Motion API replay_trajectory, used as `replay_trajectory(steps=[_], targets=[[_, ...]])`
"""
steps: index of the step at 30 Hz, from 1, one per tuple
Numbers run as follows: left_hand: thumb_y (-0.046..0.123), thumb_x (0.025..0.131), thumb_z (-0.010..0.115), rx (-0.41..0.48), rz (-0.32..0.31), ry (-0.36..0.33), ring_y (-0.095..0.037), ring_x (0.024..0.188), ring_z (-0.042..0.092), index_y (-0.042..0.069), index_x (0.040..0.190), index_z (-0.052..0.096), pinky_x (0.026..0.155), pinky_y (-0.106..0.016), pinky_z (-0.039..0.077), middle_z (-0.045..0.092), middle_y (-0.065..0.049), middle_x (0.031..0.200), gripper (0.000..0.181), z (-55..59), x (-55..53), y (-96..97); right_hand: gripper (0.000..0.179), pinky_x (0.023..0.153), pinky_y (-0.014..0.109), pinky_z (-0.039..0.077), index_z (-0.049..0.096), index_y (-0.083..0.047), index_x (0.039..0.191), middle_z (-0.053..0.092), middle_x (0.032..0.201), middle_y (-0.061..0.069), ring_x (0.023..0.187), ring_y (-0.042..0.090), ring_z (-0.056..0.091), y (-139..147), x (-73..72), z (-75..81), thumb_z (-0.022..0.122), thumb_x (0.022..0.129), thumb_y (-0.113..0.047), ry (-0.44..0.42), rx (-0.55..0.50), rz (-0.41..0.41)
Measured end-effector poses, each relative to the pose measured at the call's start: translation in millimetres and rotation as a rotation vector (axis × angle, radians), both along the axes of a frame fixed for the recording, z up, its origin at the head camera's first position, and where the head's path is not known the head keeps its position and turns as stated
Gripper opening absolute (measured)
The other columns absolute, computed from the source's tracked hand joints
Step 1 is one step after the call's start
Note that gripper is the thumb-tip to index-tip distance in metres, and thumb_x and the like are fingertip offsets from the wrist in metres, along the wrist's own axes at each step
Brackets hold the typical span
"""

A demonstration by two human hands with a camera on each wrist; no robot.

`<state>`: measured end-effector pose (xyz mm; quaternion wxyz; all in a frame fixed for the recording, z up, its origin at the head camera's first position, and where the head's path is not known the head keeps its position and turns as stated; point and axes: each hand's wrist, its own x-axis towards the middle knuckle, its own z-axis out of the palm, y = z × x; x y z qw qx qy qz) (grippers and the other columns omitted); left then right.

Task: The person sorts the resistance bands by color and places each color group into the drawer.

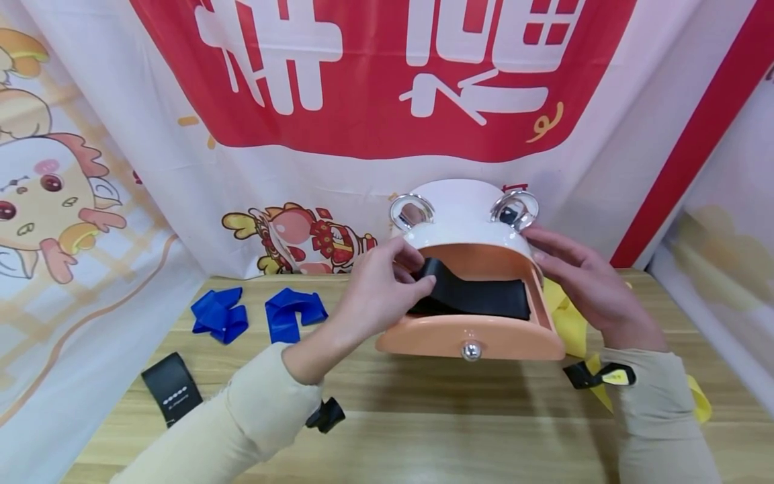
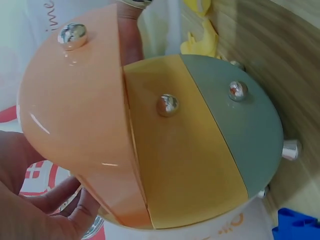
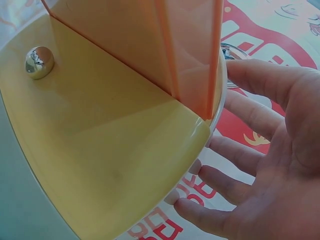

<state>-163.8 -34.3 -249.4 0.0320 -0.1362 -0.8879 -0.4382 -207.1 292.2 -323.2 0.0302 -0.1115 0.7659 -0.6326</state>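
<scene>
Black strip (image 1: 484,299) inside the open orange drawer (image 1: 423,336)

Toward the far side of the table (image 1: 423,437), right of the middle, a white rounded cabinet (image 1: 465,208) with two silver rings (image 1: 534,210) near the top. Pulled out toward the near side, the orange drawer, topmost of three, with a silver knob (image 1: 471,351) on its front. Inside it, the black strip, lying along the drawer toward the right and bending upward at the left (orange inner walls showing behind it and to its right). Below, the yellow drawer (image 2: 185,160) and the green drawer (image 2: 250,135), both pushed in, contents hidden.

At the orange drawer's left rim, the left hand (image 1: 387,279), fingers bent, thumb overlapping the strip's raised end; clamped on it or merely touching, cannot tell. At the cabinet's right side, the right hand (image 1: 586,286), fingers spread and nearly straight, tips at the white edge. Hands apart, with the drawer between.

Far left on the table, two blue ribbons (image 1: 220,316), loosely folded; nearer, a black band (image 1: 172,383) with white print. On the right, yellow ribbon (image 1: 568,323), partly behind the right hand, with more beside the right sleeve (image 1: 659,396). Behind, a hanging cloth (image 1: 363,128), red panel and white lettering.
</scene>
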Motion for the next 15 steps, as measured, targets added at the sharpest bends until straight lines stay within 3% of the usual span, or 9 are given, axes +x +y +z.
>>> replay_trajectory(steps=[5,8,15], targets=[[0.011,0.092,0.086,-0.086,-0.03,0.141,-0.019,0.088,0.067,0.007,0.111,0.075,0.079,-0.03,0.064,0.073,-0.009,0.109,0.022,-7.0,-0.5,-0.4,0.052,0.1,0.013,0.054,0.049,-0.028,0.162,0.043,0.166,-0.003,0.145,0.014,0.041,0,0.4,-0.7,0.059,0.111,-0.028,-0.006,0.001,-0.003],[0.01,0.091,0.087,-0.106,-0.039,0.192,-0.019,0.086,0.067,0.006,0.108,0.077,0.078,-0.03,0.063,0.075,-0.009,0.106,0.02,-9.6,-2.2,-1.0,0.052,0.1,0.013,0.054,0.049,-0.029,0.162,0.041,0.168,-0.002,0.146,0.016,0.039,-1,0.8,-0.3,0.059,0.111,-0.03,-0.007,0.013,-0.006],[0.013,0.09,0.088,-0.084,-0.026,0.168,-0.018,0.085,0.067,0.008,0.102,0.079,0.075,-0.029,0.061,0.074,-0.008,0.1,0.016,-11.5,-5.3,-4.4,0.053,0.1,0.013,0.053,0.048,-0.029,0.163,0.039,0.17,0.0,0.147,0.017,0.038,-1,0.0,-0.6,0.059,0.111,-0.031,-0.001,0.019,-0.005]])
